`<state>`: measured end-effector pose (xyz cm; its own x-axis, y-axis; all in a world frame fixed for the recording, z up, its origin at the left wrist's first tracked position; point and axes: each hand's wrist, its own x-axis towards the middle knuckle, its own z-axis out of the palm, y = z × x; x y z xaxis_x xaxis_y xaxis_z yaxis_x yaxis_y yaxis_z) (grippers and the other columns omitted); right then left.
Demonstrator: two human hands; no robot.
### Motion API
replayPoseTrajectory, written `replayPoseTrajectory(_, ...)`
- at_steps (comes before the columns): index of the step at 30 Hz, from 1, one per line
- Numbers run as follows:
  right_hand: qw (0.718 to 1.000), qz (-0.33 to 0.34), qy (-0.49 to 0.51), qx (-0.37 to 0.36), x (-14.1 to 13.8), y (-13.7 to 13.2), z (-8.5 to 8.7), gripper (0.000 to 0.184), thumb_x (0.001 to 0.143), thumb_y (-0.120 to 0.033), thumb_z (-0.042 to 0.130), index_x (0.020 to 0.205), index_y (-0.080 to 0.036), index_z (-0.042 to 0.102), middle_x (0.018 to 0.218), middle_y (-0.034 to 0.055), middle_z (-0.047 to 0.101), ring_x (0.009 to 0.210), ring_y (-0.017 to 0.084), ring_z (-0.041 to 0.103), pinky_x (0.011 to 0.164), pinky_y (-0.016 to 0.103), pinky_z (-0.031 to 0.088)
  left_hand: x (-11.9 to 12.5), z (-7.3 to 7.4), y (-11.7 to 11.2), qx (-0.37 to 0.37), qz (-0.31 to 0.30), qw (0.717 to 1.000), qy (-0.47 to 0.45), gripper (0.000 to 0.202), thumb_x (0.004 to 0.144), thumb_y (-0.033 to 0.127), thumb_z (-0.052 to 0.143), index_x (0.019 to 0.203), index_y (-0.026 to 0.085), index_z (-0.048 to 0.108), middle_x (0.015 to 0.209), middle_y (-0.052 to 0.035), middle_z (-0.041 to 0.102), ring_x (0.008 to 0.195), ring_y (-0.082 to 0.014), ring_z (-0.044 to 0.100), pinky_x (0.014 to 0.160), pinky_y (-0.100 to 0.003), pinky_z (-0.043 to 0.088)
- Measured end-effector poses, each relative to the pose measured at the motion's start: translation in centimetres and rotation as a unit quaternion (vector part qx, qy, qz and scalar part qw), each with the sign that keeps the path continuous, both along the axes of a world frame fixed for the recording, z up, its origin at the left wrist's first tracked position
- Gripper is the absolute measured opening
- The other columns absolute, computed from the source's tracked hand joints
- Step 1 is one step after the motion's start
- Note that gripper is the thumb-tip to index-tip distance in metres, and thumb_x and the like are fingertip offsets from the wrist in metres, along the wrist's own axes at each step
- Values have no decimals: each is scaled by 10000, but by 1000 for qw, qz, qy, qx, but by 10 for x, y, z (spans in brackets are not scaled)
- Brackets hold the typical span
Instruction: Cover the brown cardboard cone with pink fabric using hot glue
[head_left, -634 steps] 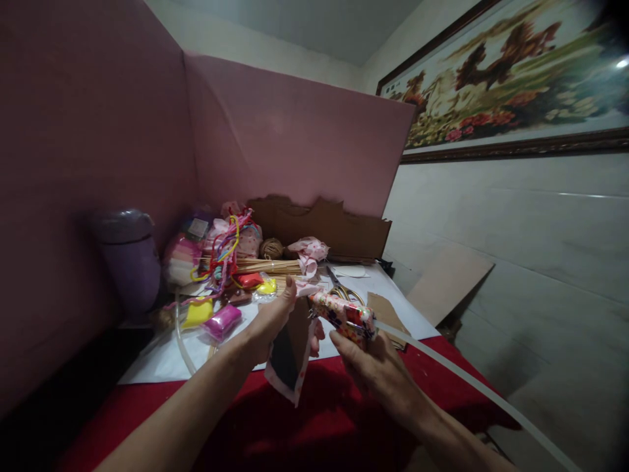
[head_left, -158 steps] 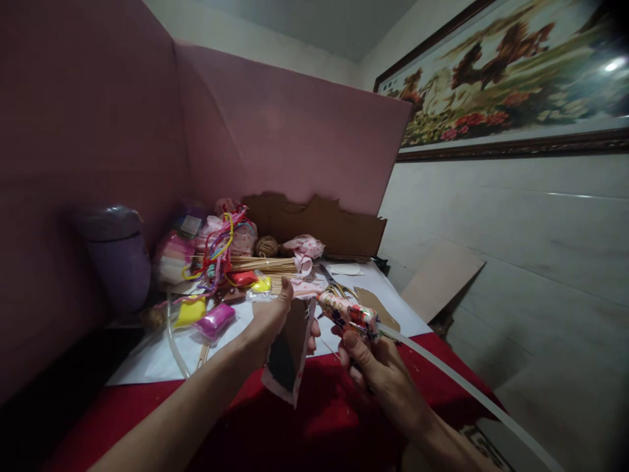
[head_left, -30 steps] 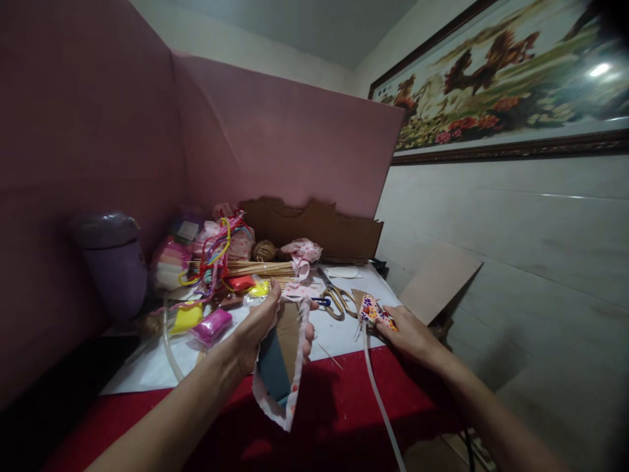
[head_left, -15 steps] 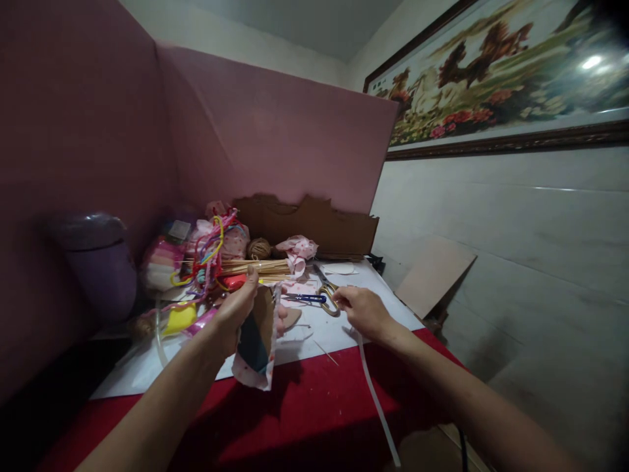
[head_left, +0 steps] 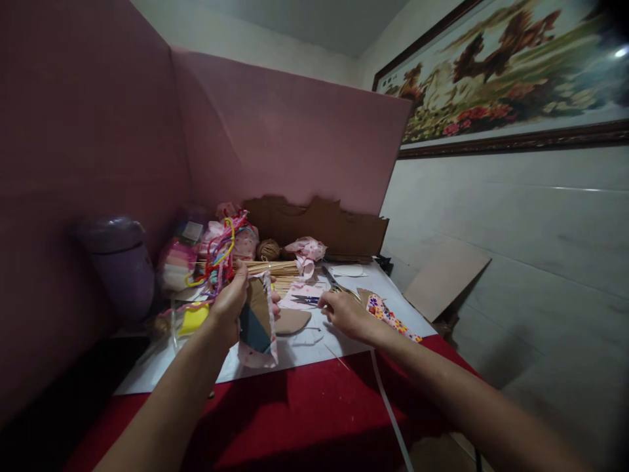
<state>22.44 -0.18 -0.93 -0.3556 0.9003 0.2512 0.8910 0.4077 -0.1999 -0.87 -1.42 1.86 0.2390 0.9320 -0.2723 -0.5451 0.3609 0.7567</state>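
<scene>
Fingers of the left hand [head_left: 230,307] are clamped on a flat brown and dark-blue cardboard piece edged with pink spotted cloth [head_left: 258,316], which is held above the red-covered surface [head_left: 314,406]. Fingers of the right hand [head_left: 350,316] are bent at the handle of small blue metal thread snips [head_left: 307,299]; whether the snips are gripped or only touched cannot be told. Because the blades are pointed toward the left hand, it could be pricked by a careless push. The flower-patterned glue gun [head_left: 390,316] might be knocked by the right forearm [head_left: 447,373], beside which it lies. Counted are one cloth-edged piece, one pair of snips, one glue gun, one brown twine ball [head_left: 268,250] and one purple lidded container [head_left: 122,278]; the thin wooden sticks [head_left: 281,267] are too many to be counted.
</scene>
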Motion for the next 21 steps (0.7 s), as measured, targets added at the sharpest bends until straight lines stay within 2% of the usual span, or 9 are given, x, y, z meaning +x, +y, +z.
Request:
replayPoseTrajectory(3, 999, 31, 4, -29, 7, -15, 2, 274, 667, -5, 557, 847, -181, 665, 744, 21, 686, 694, 151, 598, 591, 210, 354, 1, 2, 0, 39, 22, 997, 66, 563, 770, 614, 491, 1102, 167, 577, 574, -41, 642, 453, -209, 624, 442, -334, 518)
replayPoseTrajectory(5, 998, 45, 7, -40, 12, -27, 4, 277, 656, 11, 546, 806, -187, 669, 762, 18, 684, 693, 145, 592, 589, 207, 353, 0, 5, 0, 61, 27, 994, 89, 545, 790, 619, 448, 1063, 171, 593, 569, -35, 637, 453, -201, 629, 436, -312, 514)
replayPoseTrajectory(7, 998, 33, 7, -55, 15, -38, 7, 213, 698, -25, 552, 759, -189, 673, 766, 23, 688, 701, 149, 596, 604, 215, 360, -2, 6, 1, 63, 24, 994, 86, 546, 802, 630, 408, 1035, 177, 602, 549, -24, 625, 447, -192, 631, 433, -294, 509)
replayPoseTrajectory(10, 997, 6, 0, -76, 18, -49, 11, 85, 776, -179, 603, 738, -188, 678, 773, 36, 696, 734, 169, 613, 633, 236, 372, -4, 7, 2, 58, 31, 994, 84, 563, 808, 640, 380, 1035, 176, 604, 532, -20, 620, 459, -188, 638, 447, -289, 515)
replayPoseTrajectory(15, 992, -24, -65, -101, 14, -58, 8, 133, 782, -317, 638, 752, -192, 675, 823, 59, 701, 782, 208, 627, 608, 258, 356, -3, 9, 2, 48, 32, 994, 96, 572, 834, 616, 350, 1100, 169, 589, 547, -36, 641, 498, -205, 654, 488, -334, 542)
replayPoseTrajectory(18, 987, -28, -100, -120, 10, -63, 3, 155, 802, -316, 602, 790, -176, 668, 863, 87, 701, 813, 235, 632, 611, 273, 351, -1, 11, 2, 52, 39, 994, 92, 517, 866, 561, 349, 1112, 174, 587, 534, -32, 639, 495, -205, 654, 495, -337, 546)
replayPoseTrajectory(21, 986, 1, -113, -126, 9, -66, 1, 177, 848, -251, 499, 822, -151, 642, 887, 121, 690, 815, 241, 628, 633, 287, 359, 0, 10, 1, 61, 33, 993, 92, 509, 861, 562, 360, 1090, 171, 591, 528, -32, 637, 478, -202, 648, 479, -326, 540)
